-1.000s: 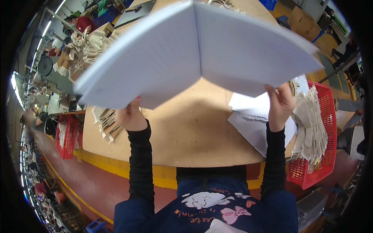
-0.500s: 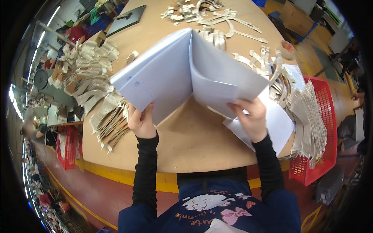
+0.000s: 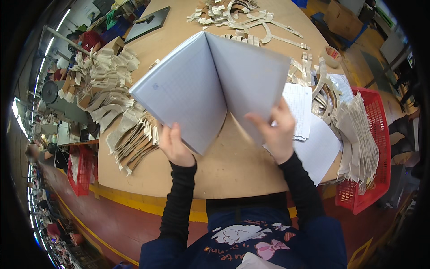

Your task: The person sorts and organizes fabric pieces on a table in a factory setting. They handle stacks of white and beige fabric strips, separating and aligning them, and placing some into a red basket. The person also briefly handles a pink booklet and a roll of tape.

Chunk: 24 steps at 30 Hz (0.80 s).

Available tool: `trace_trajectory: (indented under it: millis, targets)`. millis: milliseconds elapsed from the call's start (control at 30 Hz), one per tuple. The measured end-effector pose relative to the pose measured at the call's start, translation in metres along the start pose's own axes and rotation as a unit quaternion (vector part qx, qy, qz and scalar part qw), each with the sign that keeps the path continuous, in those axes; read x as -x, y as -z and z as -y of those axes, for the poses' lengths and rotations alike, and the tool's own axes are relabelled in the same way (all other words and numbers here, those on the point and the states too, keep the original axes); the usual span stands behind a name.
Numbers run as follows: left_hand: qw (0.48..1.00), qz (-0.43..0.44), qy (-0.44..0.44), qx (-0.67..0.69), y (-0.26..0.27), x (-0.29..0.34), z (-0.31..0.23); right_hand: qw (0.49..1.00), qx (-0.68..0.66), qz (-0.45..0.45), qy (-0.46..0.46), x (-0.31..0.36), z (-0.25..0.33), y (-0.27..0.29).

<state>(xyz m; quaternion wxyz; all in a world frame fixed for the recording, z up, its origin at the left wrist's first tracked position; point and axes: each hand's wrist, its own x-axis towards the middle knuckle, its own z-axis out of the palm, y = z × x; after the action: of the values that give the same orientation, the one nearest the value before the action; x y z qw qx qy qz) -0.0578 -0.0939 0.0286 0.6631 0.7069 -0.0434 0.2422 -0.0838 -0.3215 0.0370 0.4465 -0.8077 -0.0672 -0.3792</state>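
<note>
A white notebook (image 3: 188, 89) with gridded pages stands opened in a V above the tan table. My left hand (image 3: 176, 144) pinches the lower edge of its left half, thumb on the page. On the other half, my right hand (image 3: 278, 132) grips the outer edge, with the thumb laid over the page; the lower corner there is smeared by motion. Beyond my right hand lie a small gridded pad (image 3: 298, 107) and a loose white sheet (image 3: 316, 148). To the left of my left hand fans a stack of pale strap pieces (image 3: 134, 141).
Heaped beige strips (image 3: 105, 71) cover the table's left side. Buckled straps (image 3: 268, 20) lie at the far end, near a dark board (image 3: 148, 24). A tape roll (image 3: 331, 56) sits on the right. Layered pale pieces (image 3: 356, 139) overhang a red basket (image 3: 378, 121) at the right edge.
The notebook's right half has swung left and stands more upright, uncovering the small gridded pad. My left hand has shifted slightly right, my right hand slightly left.
</note>
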Motion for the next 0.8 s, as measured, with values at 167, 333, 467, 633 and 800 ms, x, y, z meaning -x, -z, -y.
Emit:
trace_trajectory:
  millis: [167, 333, 467, 633, 800]
  targets:
    - [0.974, -0.006, 0.052, 0.22, 0.017, -0.029, 0.021, 0.974, -0.078, -0.058, -0.206, -0.016, -0.029, 0.026]
    - [0.952, 0.052, 0.093, 0.287, 0.046, -0.053, 0.02, 0.982, -0.064, -0.071, -0.161, -0.035, -0.023, 0.043]
    - [0.917, 0.141, 0.159, 0.338, 0.074, -0.07, 0.013, 0.983, -0.086, -0.054, -0.156, -0.045, -0.014, 0.051]
    - [0.957, 0.14, 0.021, 0.253, 0.077, -0.074, 0.0, 0.952, -0.23, -0.047, -0.195, -0.045, -0.014, 0.034]
    - [0.966, 0.04, -0.137, 0.217, 0.053, -0.087, -0.029, 0.973, -0.211, -0.041, -0.084, -0.057, -0.005, -0.005]
